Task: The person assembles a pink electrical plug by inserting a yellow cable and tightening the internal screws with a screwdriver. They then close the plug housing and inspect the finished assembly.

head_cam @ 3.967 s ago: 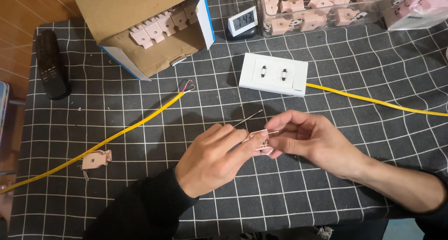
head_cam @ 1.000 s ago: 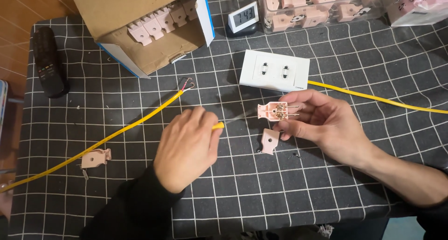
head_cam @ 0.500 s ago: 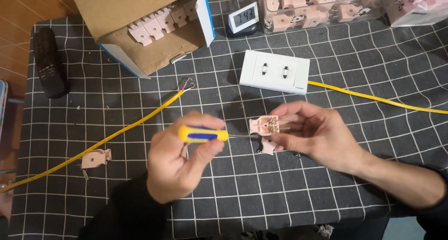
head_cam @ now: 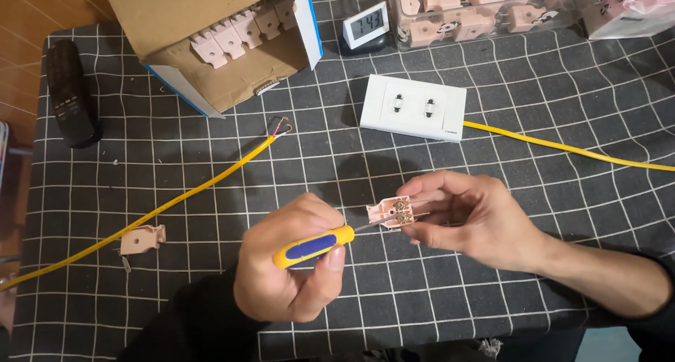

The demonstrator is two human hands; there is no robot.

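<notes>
The left hand [head_cam: 292,270] is curled tight around a screwdriver with a yellow and blue handle [head_cam: 314,246], fingers wrapped under the grip and thumb on top. The thin metal shaft runs up and to the right, its tip meeting a small pink plastic socket insert with brass terminals [head_cam: 397,211]. The right hand [head_cam: 478,221] pinches that insert between thumb and fingertips, holding it just above the dark cloth with a white grid pattern [head_cam: 562,87] that covers the table.

Beyond the hands lies a white rectangular double-socket faceplate [head_cam: 413,107], with a yellow cable [head_cam: 562,148] leading off from it to the right. A second yellow cable with bared wire ends [head_cam: 183,197] runs diagonally toward the left edge, and a loose pink plastic piece [head_cam: 143,239] sits just beside it. An open cardboard box holding more pink inserts [head_cam: 225,38] stands at the top left, a black remote control [head_cam: 70,91] lies at the far left, and a small digital clock [head_cam: 365,26] stands beside a clear container of pink parts [head_cam: 485,10].
</notes>
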